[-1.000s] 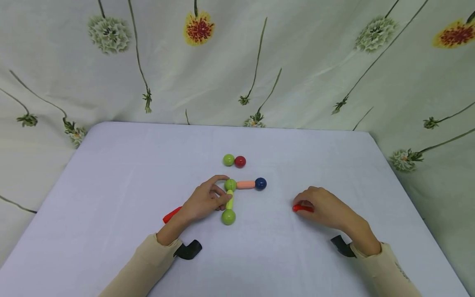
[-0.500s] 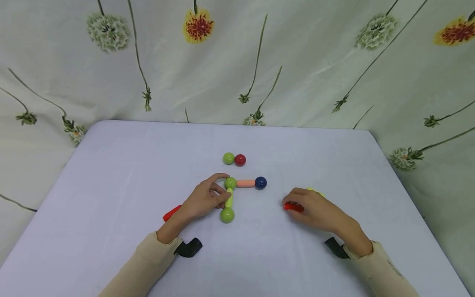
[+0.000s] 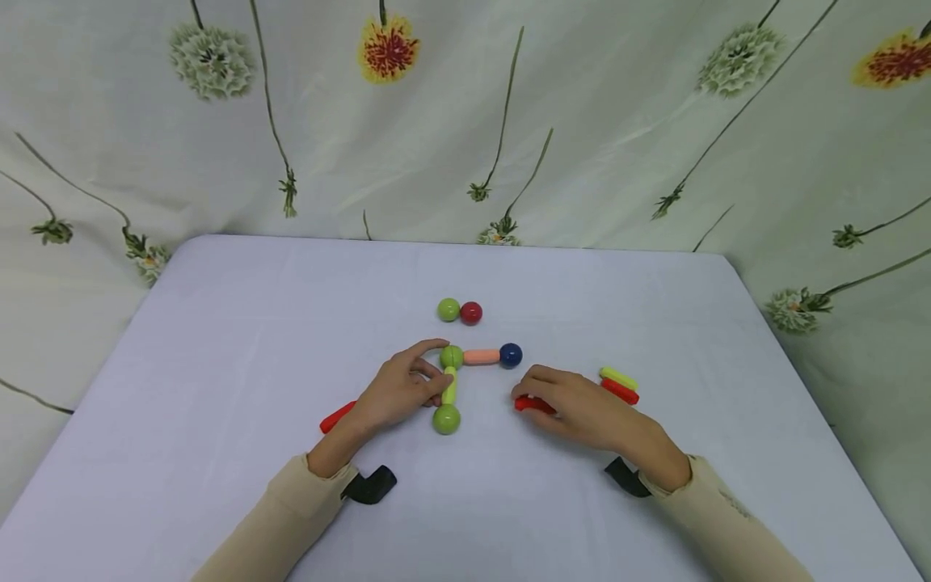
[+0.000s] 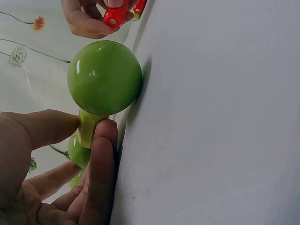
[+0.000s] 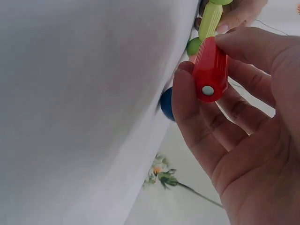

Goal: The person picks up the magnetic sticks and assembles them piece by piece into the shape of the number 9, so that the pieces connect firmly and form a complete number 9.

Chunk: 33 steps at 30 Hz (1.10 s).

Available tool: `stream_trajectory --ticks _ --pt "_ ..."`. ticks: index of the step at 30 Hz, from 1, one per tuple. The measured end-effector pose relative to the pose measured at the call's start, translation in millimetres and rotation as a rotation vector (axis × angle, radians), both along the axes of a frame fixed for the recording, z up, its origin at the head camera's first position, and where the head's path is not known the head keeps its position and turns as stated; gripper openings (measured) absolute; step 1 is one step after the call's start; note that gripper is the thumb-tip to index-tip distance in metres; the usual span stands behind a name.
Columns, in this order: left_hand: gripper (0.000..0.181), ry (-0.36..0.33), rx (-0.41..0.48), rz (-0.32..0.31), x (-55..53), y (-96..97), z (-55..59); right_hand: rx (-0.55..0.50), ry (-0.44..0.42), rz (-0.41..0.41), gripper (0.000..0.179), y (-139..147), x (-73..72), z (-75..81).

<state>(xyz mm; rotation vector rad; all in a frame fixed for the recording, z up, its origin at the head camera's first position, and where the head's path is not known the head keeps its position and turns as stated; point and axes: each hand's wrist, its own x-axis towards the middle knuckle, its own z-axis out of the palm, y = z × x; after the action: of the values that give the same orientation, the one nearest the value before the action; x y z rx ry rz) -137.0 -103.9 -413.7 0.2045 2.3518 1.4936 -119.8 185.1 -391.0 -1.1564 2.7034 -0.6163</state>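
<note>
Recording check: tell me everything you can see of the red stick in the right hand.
The red stick is short, glossy and ridged lengthwise, plastic-looking, with a pale round inset at each end. The right hand pinches it roughly level, to the right of the nearer green ball and apart from it. Whether it touches the table is unclear.

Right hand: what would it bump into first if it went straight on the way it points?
Probably the yellow stick pinched by the left hand, though I can't tell how high the right hand is.
</note>
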Motion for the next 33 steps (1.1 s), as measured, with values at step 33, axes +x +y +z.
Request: stream_trajectory --ticks 33 --pt "0.055 0.02 0.022 -0.001 -2.3 -1.2 -6.1 0.025 -0.002 0.156 0.024 -54 -1.9 -2.7"
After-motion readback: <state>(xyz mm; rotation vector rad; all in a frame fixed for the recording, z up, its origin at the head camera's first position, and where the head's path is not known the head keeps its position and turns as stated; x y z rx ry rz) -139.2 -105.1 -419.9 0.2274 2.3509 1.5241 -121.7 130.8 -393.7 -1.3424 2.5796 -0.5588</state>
